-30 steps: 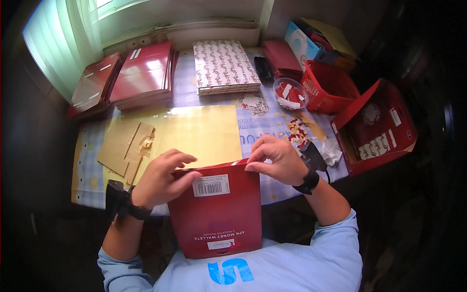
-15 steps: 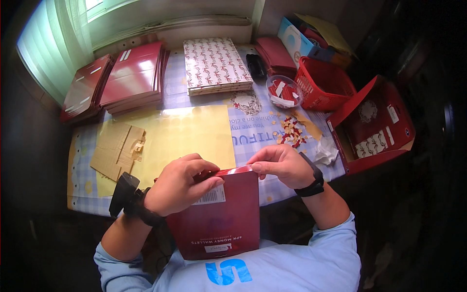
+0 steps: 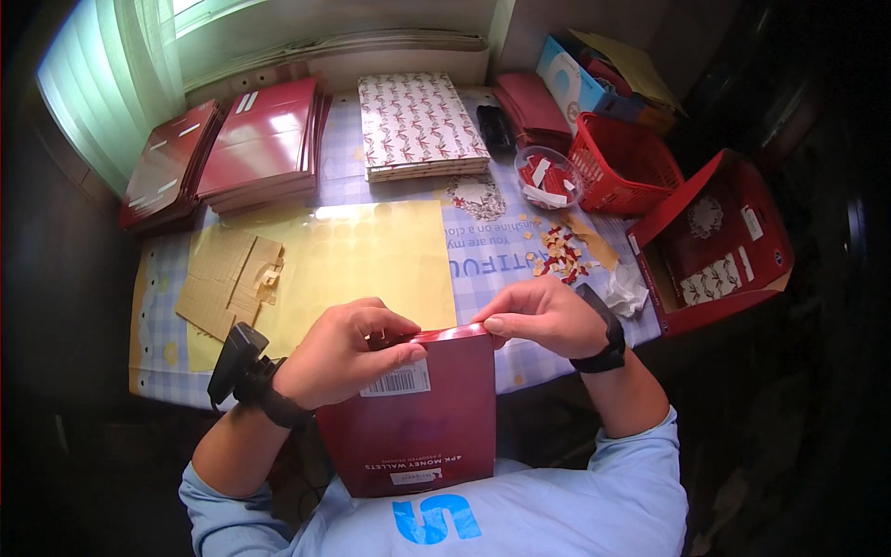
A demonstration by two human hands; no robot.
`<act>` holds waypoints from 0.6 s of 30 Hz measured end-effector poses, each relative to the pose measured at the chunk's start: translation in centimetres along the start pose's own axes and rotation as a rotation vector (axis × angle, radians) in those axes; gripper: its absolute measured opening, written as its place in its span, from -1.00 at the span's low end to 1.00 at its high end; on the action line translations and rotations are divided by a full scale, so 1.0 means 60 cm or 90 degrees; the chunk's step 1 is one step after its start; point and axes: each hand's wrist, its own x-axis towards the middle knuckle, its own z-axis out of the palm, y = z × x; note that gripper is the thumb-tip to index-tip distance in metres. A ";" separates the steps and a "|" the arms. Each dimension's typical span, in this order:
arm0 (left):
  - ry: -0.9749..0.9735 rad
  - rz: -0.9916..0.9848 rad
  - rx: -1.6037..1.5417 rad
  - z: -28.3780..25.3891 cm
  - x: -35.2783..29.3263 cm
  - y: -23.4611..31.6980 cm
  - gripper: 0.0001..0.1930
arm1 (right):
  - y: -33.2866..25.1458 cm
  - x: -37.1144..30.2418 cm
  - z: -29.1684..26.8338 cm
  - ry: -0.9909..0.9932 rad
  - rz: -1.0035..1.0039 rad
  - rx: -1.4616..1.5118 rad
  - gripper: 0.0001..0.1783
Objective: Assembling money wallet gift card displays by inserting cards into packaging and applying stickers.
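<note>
Off the worktop's (image 3: 543,362) near edge, the red box (image 3: 418,422) runs long toward six o'clock from the fingers (image 3: 510,325): left hand (image 3: 336,353) gripping its far edge near eleven, right hand (image 3: 552,320) pinching the one-o'clock corner.

1. Mounting: wearer's head, left unit of a side-by-side fisheye pair.
2. Orientation: downward and forward, upright; shirt (image 3: 557,511) at 6 o'clock, window (image 3: 200,11) at 11 o'clock.
3. Range: close; left hand (image 3: 348,355) at 8 o'clock, right hand (image 3: 548,320) at 4 o'clock, both near centre.
4. Field: wide; table (image 3: 342,158) spans the middle, its edges bowed; periphery dark at 3 and 9 o'clock.
</note>
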 end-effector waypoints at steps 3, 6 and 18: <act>-0.003 0.022 0.045 0.002 0.001 0.002 -0.71 | -0.037 0.019 -0.018 -0.097 0.133 -0.135 -0.74; -0.015 0.027 0.060 0.009 0.004 0.006 -0.72 | -0.074 0.048 -0.031 -0.209 0.149 -0.349 -0.74; 0.047 0.038 0.078 0.012 -0.006 -0.010 -0.72 | -0.090 0.046 0.016 -0.178 -0.075 -0.700 -0.88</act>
